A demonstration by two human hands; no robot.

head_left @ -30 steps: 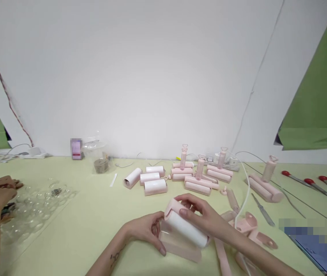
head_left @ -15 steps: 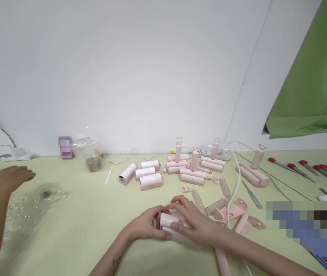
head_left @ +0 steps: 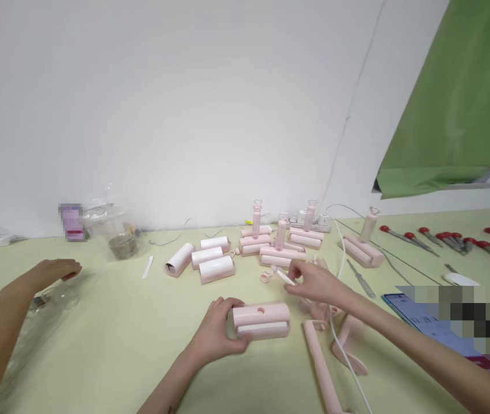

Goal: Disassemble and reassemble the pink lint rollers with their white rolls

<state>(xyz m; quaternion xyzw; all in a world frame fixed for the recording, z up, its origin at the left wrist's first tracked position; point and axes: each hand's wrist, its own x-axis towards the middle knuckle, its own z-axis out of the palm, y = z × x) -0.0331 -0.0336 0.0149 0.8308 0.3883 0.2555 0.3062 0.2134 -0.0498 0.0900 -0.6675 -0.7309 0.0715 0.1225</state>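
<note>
My left hand (head_left: 215, 334) grips the left end of a closed pink roller case (head_left: 262, 319) that lies flat on the pale green table (head_left: 141, 339). My right hand (head_left: 319, 285) is off the case and hovers behind and to the right of it. Its fingers pinch a small pale pink stick-like part (head_left: 286, 278). Loose pink roller parts (head_left: 314, 307) lie just under the right hand, partly hidden by it.
White paper rolls (head_left: 204, 260) and assembled pink rollers (head_left: 280, 247) stand further back. A pink handle (head_left: 320, 363) and a white cable (head_left: 340, 261) lie to the right. Red-handled screwdrivers (head_left: 443, 238) are far right. Another person's hand (head_left: 53, 270) hovers over a clear plastic tray (head_left: 46, 305) on the left.
The white roll went into the pink case, which now lies shut on the table. My right hand left it and moved back and right to pinch a small part. The view panned right.
</note>
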